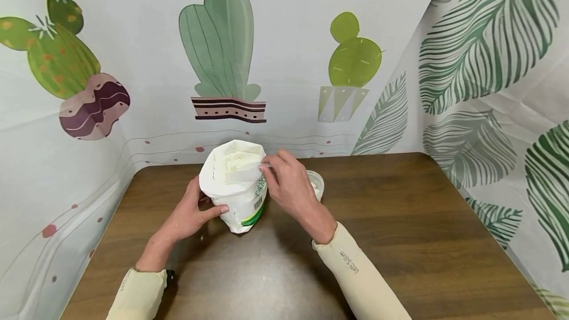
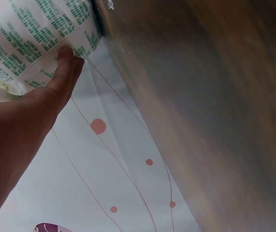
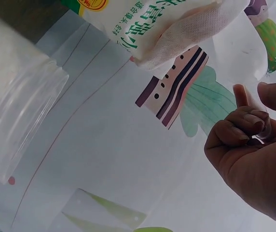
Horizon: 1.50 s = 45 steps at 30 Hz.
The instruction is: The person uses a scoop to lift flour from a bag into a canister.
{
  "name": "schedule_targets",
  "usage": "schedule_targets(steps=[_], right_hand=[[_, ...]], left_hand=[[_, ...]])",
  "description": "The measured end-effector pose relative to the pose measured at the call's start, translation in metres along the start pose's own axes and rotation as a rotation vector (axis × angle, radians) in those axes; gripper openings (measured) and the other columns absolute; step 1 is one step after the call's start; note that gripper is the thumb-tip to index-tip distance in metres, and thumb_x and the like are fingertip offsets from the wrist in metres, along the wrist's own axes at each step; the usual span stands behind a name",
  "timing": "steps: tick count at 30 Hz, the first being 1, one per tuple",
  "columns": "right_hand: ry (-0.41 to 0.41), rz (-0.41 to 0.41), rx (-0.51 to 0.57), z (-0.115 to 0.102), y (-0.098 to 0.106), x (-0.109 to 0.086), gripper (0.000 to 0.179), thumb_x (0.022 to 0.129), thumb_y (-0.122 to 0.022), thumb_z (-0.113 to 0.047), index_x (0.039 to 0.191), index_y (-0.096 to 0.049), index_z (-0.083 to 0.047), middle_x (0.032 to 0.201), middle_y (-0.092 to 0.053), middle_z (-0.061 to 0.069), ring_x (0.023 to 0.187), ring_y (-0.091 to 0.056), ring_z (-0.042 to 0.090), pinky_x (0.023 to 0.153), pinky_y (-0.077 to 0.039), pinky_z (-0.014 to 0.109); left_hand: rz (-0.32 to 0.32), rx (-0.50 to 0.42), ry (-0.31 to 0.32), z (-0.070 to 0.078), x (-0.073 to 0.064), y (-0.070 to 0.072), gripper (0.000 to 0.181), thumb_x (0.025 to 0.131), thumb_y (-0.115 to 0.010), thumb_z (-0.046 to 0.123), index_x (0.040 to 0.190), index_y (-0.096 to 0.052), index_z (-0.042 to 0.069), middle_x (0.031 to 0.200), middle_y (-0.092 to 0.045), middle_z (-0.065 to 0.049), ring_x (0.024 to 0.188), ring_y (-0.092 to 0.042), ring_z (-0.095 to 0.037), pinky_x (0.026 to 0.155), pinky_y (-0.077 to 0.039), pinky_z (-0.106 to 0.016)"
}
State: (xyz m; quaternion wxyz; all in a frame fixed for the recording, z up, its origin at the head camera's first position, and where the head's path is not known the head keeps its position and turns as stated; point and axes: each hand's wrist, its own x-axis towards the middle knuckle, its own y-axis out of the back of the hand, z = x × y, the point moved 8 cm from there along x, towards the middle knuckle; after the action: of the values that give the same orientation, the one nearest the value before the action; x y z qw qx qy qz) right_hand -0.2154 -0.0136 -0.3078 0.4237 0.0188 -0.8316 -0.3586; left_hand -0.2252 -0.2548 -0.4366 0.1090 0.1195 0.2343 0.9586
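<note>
A white paper flour bag (image 1: 235, 201) with green print stands on the table, its top open and pale flour (image 1: 240, 159) showing inside. My left hand (image 1: 188, 214) grips the bag's left side, thumb across the front; in the left wrist view its fingers (image 2: 65, 67) lie along the printed side. My right hand (image 1: 291, 184) is at the bag's right rim and pinches the handle of a translucent plastic scoop (image 1: 244, 174). The scoop's bowl dips into the bag's mouth over the flour. In the right wrist view, the clear scoop (image 3: 241, 50) extends beyond the curled fingers.
Behind my right hand stands a clear plastic jar (image 1: 316, 181) with whitish contents, its ridged rim (image 3: 41, 106) near in the right wrist view. The brown wooden table (image 1: 400, 221) reaches back to a cloth backdrop (image 1: 293, 53) printed with cacti and leaves.
</note>
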Motion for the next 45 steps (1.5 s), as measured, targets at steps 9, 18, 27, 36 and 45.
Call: schedule_targets(steps=[9,18,27,36,45], right_hand=[[-0.027,-0.023,-0.024,-0.001,-0.008,0.002,0.011,0.103,-0.069,-0.011,0.103,-0.076,-0.002,0.089,-0.062,0.007,0.075,-0.057,0.020,0.068,-0.053,0.035],[-0.045,-0.037,-0.030,-0.002,-0.017,0.001,0.014,0.104,-0.069,-0.014,0.105,-0.076,-0.002,0.091,-0.061,0.007,0.075,-0.058,0.021,0.070,-0.054,0.035],[-0.034,-0.031,-0.045,-0.001,-0.026,0.002,0.014,0.103,-0.070,-0.014,0.106,-0.076,-0.002,0.089,-0.060,0.008,0.073,-0.058,0.022,0.069,-0.053,0.035],[-0.051,-0.043,-0.059,0.000,-0.038,0.000,0.014,0.104,-0.069,-0.014,0.105,-0.078,-0.004,0.087,-0.059,0.007,0.073,-0.056,0.019,0.067,-0.052,0.032],[-0.050,-0.009,-0.049,-0.001,-0.045,-0.004,0.010,0.103,-0.070,-0.012,0.103,-0.077,-0.005,0.088,-0.057,0.006,0.075,-0.057,0.018,0.068,-0.053,0.030]], left_hand=[[-0.002,-0.014,0.006,0.003,-0.001,-0.001,0.100,0.091,-0.087,0.019,0.165,-0.019,0.015,0.152,-0.032,-0.015,0.135,-0.044,-0.032,0.107,-0.048,-0.062],[-0.006,-0.004,0.008,0.003,-0.001,-0.002,0.100,0.092,-0.086,0.020,0.165,-0.018,0.015,0.153,-0.031,-0.016,0.137,-0.042,-0.033,0.108,-0.048,-0.062],[-0.001,0.013,0.019,0.002,-0.002,-0.001,0.100,0.093,-0.086,0.021,0.165,-0.017,0.013,0.154,-0.030,-0.017,0.138,-0.040,-0.034,0.109,-0.047,-0.062],[-0.003,0.006,0.003,0.003,-0.002,-0.001,0.098,0.093,-0.085,0.020,0.165,-0.019,0.013,0.153,-0.031,-0.016,0.137,-0.042,-0.033,0.108,-0.047,-0.063],[-0.001,0.011,0.019,-0.001,-0.002,-0.001,0.101,0.093,-0.085,0.022,0.166,-0.016,0.012,0.158,-0.026,-0.018,0.139,-0.038,-0.035,0.108,-0.046,-0.063]])
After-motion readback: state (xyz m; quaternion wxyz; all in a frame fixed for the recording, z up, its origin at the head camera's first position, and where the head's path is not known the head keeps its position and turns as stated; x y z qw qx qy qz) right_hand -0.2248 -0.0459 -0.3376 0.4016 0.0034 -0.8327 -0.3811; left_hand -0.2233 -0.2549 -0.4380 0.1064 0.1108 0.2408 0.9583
